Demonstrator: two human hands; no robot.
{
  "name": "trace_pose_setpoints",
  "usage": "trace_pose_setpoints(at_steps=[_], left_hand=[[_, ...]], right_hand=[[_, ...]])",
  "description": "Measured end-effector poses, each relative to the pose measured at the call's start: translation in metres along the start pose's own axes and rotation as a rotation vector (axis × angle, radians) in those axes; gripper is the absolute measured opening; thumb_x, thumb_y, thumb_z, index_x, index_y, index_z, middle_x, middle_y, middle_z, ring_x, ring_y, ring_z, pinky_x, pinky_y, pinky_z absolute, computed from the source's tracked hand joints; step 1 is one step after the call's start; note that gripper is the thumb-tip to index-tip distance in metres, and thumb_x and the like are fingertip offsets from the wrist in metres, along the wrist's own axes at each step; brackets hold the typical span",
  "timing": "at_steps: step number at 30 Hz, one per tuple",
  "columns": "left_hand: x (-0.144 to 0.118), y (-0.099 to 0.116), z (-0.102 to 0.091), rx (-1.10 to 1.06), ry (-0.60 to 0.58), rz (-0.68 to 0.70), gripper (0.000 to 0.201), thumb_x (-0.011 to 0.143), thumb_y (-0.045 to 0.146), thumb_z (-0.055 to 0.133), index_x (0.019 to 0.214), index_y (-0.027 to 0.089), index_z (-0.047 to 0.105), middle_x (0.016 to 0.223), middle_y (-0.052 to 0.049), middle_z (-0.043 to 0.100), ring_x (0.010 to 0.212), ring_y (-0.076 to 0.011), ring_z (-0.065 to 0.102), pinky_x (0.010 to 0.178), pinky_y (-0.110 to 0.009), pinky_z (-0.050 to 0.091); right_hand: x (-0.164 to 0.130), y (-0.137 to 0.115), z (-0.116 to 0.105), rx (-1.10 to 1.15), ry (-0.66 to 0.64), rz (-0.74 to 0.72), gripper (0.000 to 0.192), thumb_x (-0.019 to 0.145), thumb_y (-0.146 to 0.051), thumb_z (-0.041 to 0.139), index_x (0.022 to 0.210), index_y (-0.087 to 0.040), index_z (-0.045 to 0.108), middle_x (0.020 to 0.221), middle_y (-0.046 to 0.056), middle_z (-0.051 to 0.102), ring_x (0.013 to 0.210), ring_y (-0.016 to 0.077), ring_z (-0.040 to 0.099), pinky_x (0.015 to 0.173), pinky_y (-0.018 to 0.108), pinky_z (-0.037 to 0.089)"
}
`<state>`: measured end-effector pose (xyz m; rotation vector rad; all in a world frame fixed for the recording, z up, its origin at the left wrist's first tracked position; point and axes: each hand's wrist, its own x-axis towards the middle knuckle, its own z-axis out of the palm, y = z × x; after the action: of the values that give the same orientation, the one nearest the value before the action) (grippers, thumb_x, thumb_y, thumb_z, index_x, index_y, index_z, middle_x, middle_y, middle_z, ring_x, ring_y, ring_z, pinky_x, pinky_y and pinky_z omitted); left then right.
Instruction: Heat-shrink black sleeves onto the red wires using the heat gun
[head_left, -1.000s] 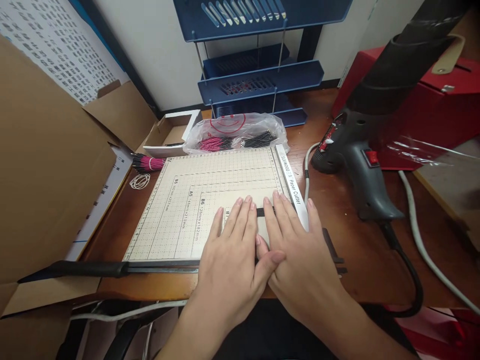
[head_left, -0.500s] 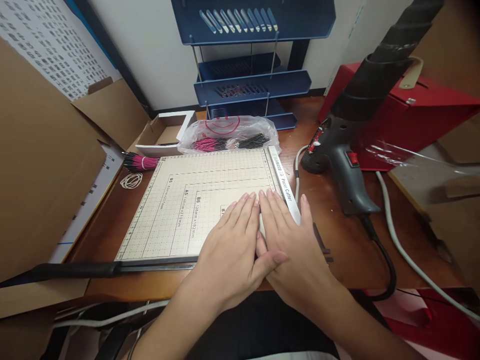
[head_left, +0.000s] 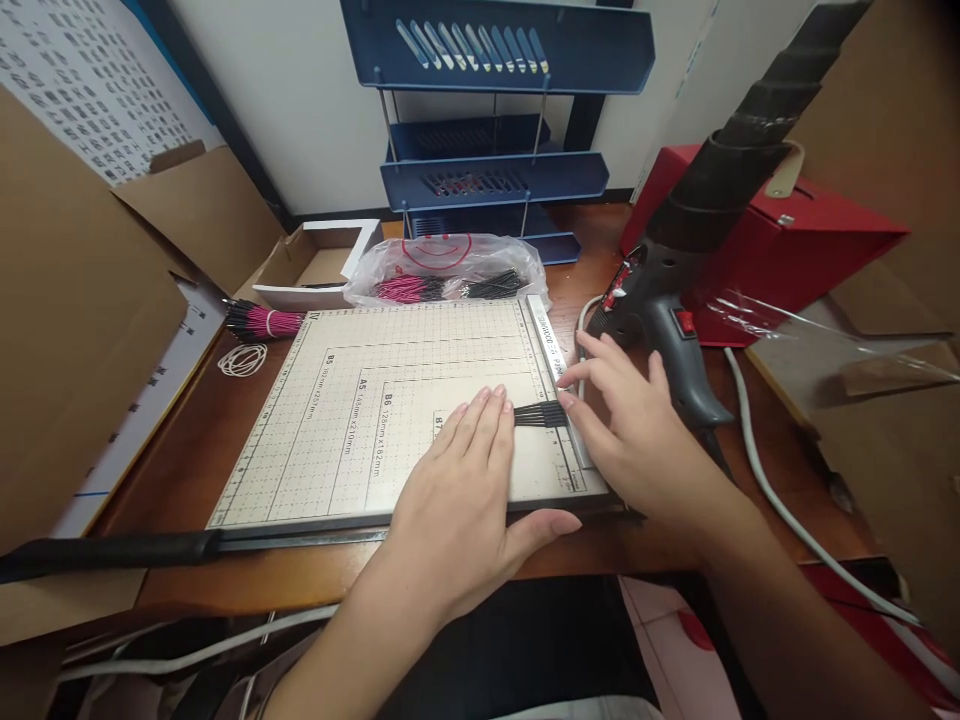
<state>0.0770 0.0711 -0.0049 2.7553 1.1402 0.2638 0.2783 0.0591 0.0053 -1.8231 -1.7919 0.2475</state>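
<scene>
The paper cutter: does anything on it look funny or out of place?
Yes. A small bundle of black wires lies on the paper cutter board instead of paper, pinned under the left hand and pushed against the ruler. The right hand sits at the ruler's edge. Nothing looks spilled or broken.

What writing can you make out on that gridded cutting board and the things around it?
"B5", "A5", "B6": size marks on the paper cutter board.
"148mm x 210mm", roughly: beside A5, small.
"B7": partly hidden by the left hand.
Ruler strip: print too blurred.
Wall sheet: too small.
Plastic bag: a red smiley.
</scene>
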Motion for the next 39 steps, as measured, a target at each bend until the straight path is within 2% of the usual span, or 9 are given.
trace_pose_setpoints(at_steps=[4, 8, 12, 19, 25, 29, 32, 39], left_hand=[[0.001, 0.001, 0.001, 0.030, 0.017, 0.027, 0.109, 0.092, 0.084, 0.012, 0.155, -0.001, 0.037, 0.165, -0.023, 0.028, 0.154, -0.0349, 0.028, 0.124, -0.053, 0.032], [0.002, 0.002, 0.001, 0.046, 0.016, 0.033, 0.109, 0.093, 0.084, 0.015, 0.155, -0.003, 0.037, 0.164, -0.024, 0.029, 0.154, -0.0360, 0.028, 0.124, -0.054, 0.034], [0.004, 0.003, 0.003, 0.050, 0.027, 0.041, 0.110, 0.092, 0.084, 0.016, 0.155, -0.003, 0.037, 0.164, -0.025, 0.030, 0.154, -0.0357, 0.028, 0.124, -0.053, 0.033], [0.006, 0.007, 0.006, 0.015, 0.034, 0.025, 0.112, 0.090, 0.087, 0.019, 0.155, -0.003, 0.037, 0.164, -0.024, 0.029, 0.155, -0.0348, 0.026, 0.125, -0.052, 0.031], [0.007, 0.009, 0.007, 0.008, 0.032, 0.022, 0.112, 0.090, 0.087, 0.020, 0.154, -0.003, 0.037, 0.164, -0.024, 0.029, 0.155, -0.0349, 0.025, 0.125, -0.052, 0.031], [0.008, 0.011, 0.008, 0.025, 0.045, 0.029, 0.111, 0.091, 0.086, 0.020, 0.154, -0.003, 0.038, 0.164, -0.025, 0.030, 0.154, -0.0354, 0.027, 0.125, -0.052, 0.032], [0.008, 0.011, 0.008, 0.040, 0.057, 0.040, 0.110, 0.092, 0.085, 0.020, 0.154, -0.004, 0.038, 0.163, -0.025, 0.030, 0.154, -0.0355, 0.028, 0.125, -0.052, 0.032], [0.008, 0.010, 0.008, 0.045, 0.045, 0.035, 0.110, 0.092, 0.085, 0.022, 0.154, -0.004, 0.038, 0.163, -0.025, 0.031, 0.154, -0.0359, 0.028, 0.124, -0.052, 0.033]], right_hand=[[0.008, -0.004, 0.007, -0.066, -0.105, -0.041, 0.020, 0.101, -0.026, 0.041, 0.096, -0.019, 0.059, 0.156, 0.008, 0.044, 0.154, 0.0296, 0.029, 0.124, 0.070, 0.008], [0.007, 0.001, 0.014, -0.033, -0.136, 0.006, 0.016, 0.101, -0.027, 0.043, 0.096, -0.020, 0.056, 0.157, 0.007, 0.043, 0.156, 0.0266, 0.026, 0.126, 0.066, 0.009], [0.004, 0.005, 0.017, -0.004, -0.128, 0.036, 0.016, 0.102, -0.029, 0.043, 0.097, -0.021, 0.055, 0.159, 0.004, 0.041, 0.156, 0.0273, 0.024, 0.126, 0.065, 0.006], [0.004, 0.004, 0.018, 0.013, -0.122, 0.024, 0.017, 0.102, -0.027, 0.037, 0.097, -0.020, 0.052, 0.158, 0.008, 0.039, 0.155, 0.0254, 0.026, 0.126, 0.065, 0.009], [0.002, 0.003, 0.019, 0.018, -0.084, 0.022, 0.012, 0.100, -0.025, 0.040, 0.096, -0.020, 0.051, 0.151, 0.008, 0.047, 0.152, 0.0230, 0.032, 0.127, 0.062, 0.014], [0.002, -0.002, 0.017, 0.017, -0.113, 0.056, 0.018, 0.102, -0.029, 0.036, 0.098, -0.021, 0.051, 0.148, 0.007, 0.049, 0.153, 0.0221, 0.029, 0.128, 0.061, 0.011], [0.001, -0.004, 0.016, 0.008, -0.119, 0.057, 0.016, 0.102, -0.033, 0.040, 0.100, -0.022, 0.051, 0.144, 0.005, 0.051, 0.152, 0.0218, 0.029, 0.128, 0.060, 0.011], [0.000, -0.005, 0.017, 0.000, -0.092, 0.052, 0.015, 0.101, -0.023, 0.035, 0.102, -0.021, 0.050, 0.146, 0.005, 0.050, 0.149, 0.0212, 0.035, 0.128, 0.060, 0.011]])
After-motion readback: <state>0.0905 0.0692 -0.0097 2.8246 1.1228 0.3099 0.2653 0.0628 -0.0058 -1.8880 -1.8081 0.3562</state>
